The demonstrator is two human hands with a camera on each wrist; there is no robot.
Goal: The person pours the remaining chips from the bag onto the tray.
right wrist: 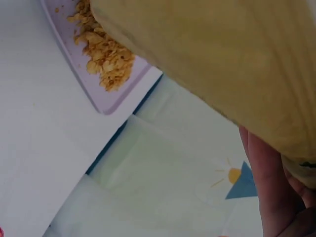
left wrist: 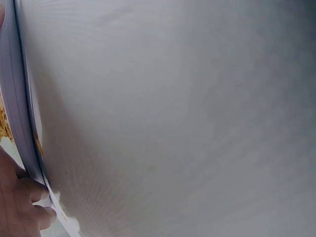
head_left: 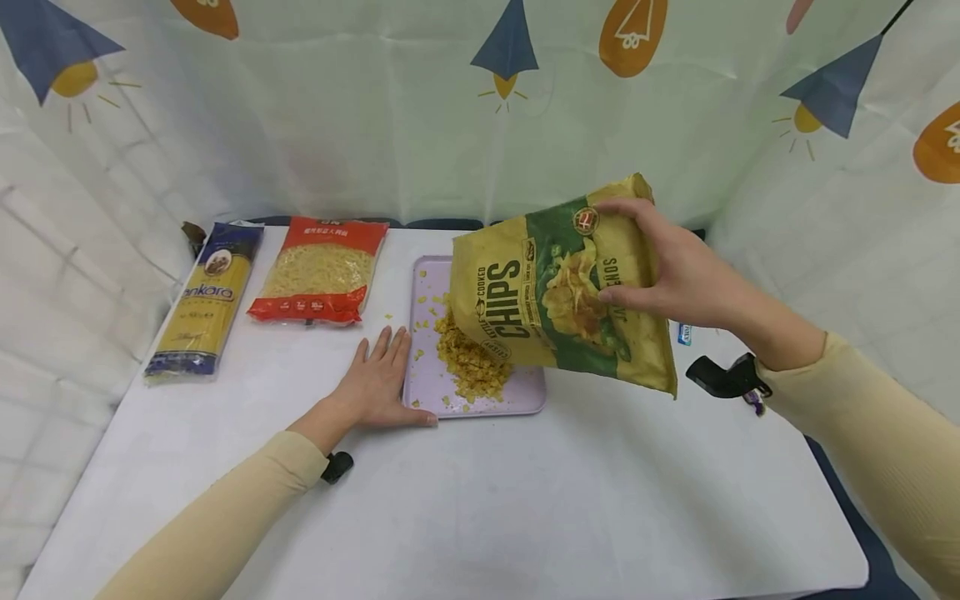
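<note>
R hand [head_left: 675,275] grips yellow-green foil chips bag [head_left: 562,300], tilted mouth-down over lilac plastic tray [head_left: 525,398].
Yellow chip pile [head_left: 468,358] on tray; L hand [head_left: 378,383] flat, fingers straight, touching tray's edge.

Chip bag [head_left: 547,300]: matt, crinkled paper-look film. Tray [head_left: 423,283]: smooth lilac plastic. Crumbs [head_left: 472,362]: rough, dry. Pasta packs [head_left: 318,268]: glossy clear plastic. Worktop [head_left: 480,500]: smooth matt white. Backdrop [head_left: 337,108]: creased printed sheet.

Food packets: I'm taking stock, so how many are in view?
3. The spaghetti packet lies far left on the table, the red noodle bag beside it, and the chips bag is tipped over the tray in the right hand.
</note>
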